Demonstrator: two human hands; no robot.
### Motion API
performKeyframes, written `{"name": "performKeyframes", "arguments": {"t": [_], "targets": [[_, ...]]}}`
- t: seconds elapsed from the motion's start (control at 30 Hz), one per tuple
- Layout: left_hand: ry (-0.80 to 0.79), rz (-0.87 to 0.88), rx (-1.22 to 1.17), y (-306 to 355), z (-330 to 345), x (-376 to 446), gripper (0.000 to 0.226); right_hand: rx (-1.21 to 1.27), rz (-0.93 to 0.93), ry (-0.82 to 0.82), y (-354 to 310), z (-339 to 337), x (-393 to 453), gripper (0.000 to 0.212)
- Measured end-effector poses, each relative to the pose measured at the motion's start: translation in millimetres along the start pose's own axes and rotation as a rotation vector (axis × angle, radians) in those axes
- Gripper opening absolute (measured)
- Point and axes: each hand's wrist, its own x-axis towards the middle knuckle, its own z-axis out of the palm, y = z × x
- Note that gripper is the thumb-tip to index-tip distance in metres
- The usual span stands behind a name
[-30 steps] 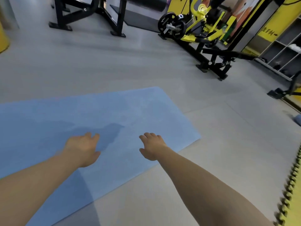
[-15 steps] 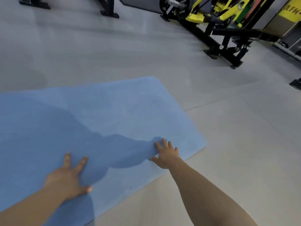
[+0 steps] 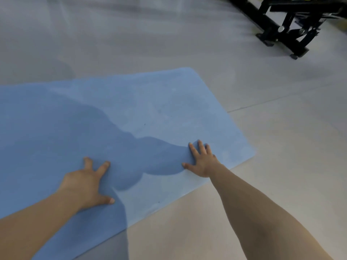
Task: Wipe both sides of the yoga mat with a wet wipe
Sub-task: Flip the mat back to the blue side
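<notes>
A blue yoga mat [image 3: 142, 107] lies flat on the grey floor and runs off the left edge of the view. Its right end is rounded at the corners. My left hand [image 3: 85, 184] rests palm down on the mat near its front edge, fingers spread. My right hand [image 3: 201, 160] presses flat on the mat close to its right end, fingers straight and pointing away from me. Neither hand holds anything. No wet wipe is in view. My shadow falls across the mat between the hands.
The black steel base of a gym machine [image 3: 285, 32] stands at the top right, well beyond the mat. Grey floor [image 3: 281, 147] surrounds the mat, with a seam line running right of it.
Both hands came down from above the mat and now lie flat on it. My head has dropped and moved closer, so the gym machines have slid up out of view.
</notes>
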Motion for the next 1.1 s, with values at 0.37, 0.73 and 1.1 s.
{"name": "performKeyframes", "arguments": {"t": [0.37,0.73,1.1], "targets": [[0.003,0.03,0.029,-1.8,13.0,-5.2,0.126,-0.007,-0.003,-0.043,1.5,3.9,-13.3,0.095],[0.011,0.061,0.042,7.5,32.9,-29.2,0.12,-0.018,0.005,-0.01,12.7,33.0,-49.8,0.094],[0.037,0.105,-0.034,-24.4,9.2,-23.5,0.077,-0.208,0.054,-0.013,-23.0,6.8,-59.5,0.093]]}}
